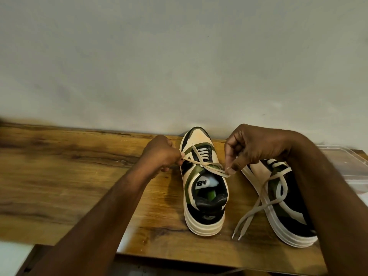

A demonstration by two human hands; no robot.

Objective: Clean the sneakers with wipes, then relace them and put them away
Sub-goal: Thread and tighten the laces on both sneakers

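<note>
Cream lace (201, 163) pinched taut by left hand (162, 154), right hand (256, 146); relacing sneaker (203, 188) near desk (69, 176) back edge; next, knot tightening.

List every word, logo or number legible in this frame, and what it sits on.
No readable words or numbers.
Tongue label of the laced sneaker: an "NB" style logo mark, no text legible.
Heel of the same sneaker: a small logo, too dark and blurred to read.
</note>
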